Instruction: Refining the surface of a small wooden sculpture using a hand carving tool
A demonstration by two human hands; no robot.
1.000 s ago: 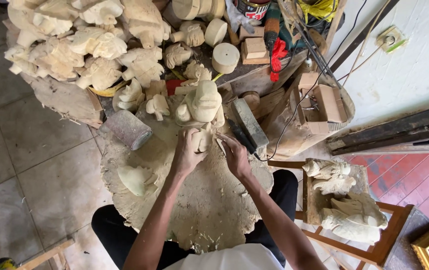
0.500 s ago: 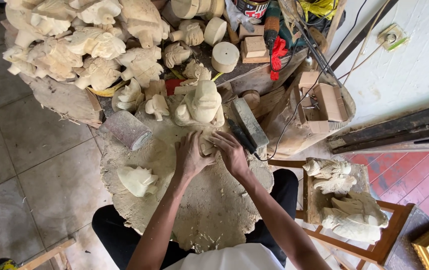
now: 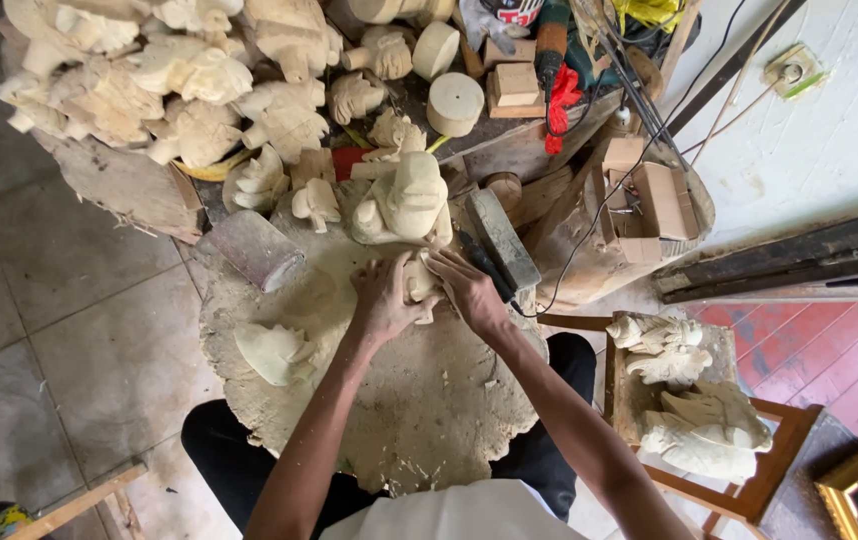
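left hand (image 3: 381,300) + right hand (image 3: 466,290): both clasped on small pale wood carving (image 3: 419,283), possibly unfinished | on round wooden work slab (image 3: 419,400), just below large carved figure (image 3: 404,200) | loose carving (image 3: 274,352) apart, left

A woodcarving workshop: heaped pale carved figures (image 3: 179,80) (unfinished), chip-strewn stump (image 3: 429,400).

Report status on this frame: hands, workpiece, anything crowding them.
Left hand and right hand both clamped on small pale wood carving, on round work slab. Large carved figure stands just beyond the hands. Grey block to the left, apart.
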